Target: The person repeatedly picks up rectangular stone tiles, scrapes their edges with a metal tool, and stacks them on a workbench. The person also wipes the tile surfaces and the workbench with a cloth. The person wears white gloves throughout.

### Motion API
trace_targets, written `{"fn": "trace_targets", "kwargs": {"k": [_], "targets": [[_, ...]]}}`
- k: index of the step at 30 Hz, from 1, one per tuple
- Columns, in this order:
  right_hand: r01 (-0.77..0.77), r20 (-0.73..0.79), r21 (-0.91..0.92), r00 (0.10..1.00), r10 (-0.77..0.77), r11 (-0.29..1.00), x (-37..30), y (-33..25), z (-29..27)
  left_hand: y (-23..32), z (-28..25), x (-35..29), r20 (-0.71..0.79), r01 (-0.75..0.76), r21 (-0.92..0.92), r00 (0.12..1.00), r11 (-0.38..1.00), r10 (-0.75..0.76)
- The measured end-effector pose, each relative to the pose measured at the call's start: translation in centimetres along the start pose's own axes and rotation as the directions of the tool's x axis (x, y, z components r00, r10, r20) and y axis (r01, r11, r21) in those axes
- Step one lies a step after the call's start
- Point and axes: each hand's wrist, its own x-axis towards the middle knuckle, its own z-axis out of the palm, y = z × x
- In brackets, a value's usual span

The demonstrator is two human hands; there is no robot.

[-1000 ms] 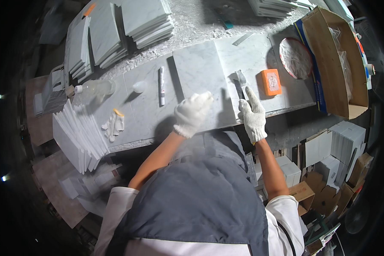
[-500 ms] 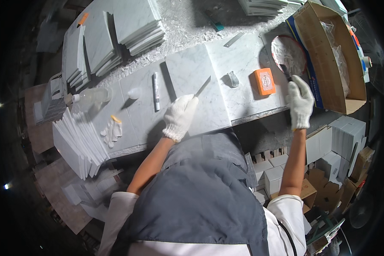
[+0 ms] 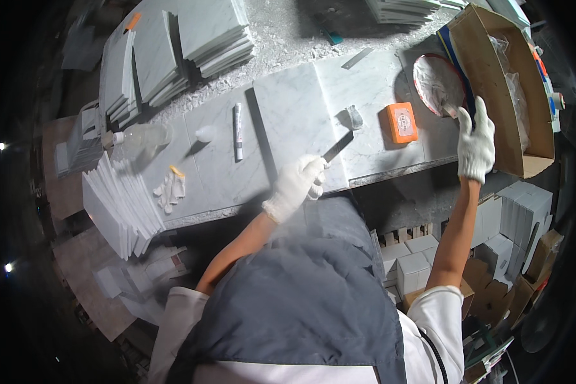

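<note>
My left hand (image 3: 296, 185), in a white knit glove, is closed on a narrow flat metal blade (image 3: 340, 144). The blade points up and right over a pale marble-patterned tile (image 3: 294, 109). By the cardboard box my gloved right hand (image 3: 476, 146) has two fingertips apart, with something dark between them. A small scraper (image 3: 452, 110) shows its greyish blade beside those fingertips, at the rim of a red-edged bowl (image 3: 418, 86) of white paste; its handle is mostly hidden. A grey lump (image 3: 354, 118) lies just past the left blade's tip, and an orange box (image 3: 400, 123) stands between the hands.
The open cardboard box (image 3: 536, 165) borders the right side. A white marker (image 3: 238, 131), a clear bottle (image 3: 144, 136) and a spare glove (image 3: 171, 189) lie to the left. Tile stacks (image 3: 214, 32) stand behind, and upright tiles (image 3: 118, 205) at the near left edge. A short metal strip (image 3: 357, 58) lies farther back.
My left hand has moved right and slightly nearer, turning its blade beyond the tile's right edge. My right hand has shifted right from the bowl, and the scraper's blade now shows at the rim.
</note>
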Motion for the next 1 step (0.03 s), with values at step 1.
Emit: {"fn": "trace_targets", "kwargs": {"k": [1], "targets": [[-0.008, 0.039, 0.110, 0.999, 0.004, 0.994, -0.83, 0.11, -0.45, -0.07, -0.18, -0.09, 0.001, -0.037, -0.026, 0.999, 0.999, 0.038]]}}
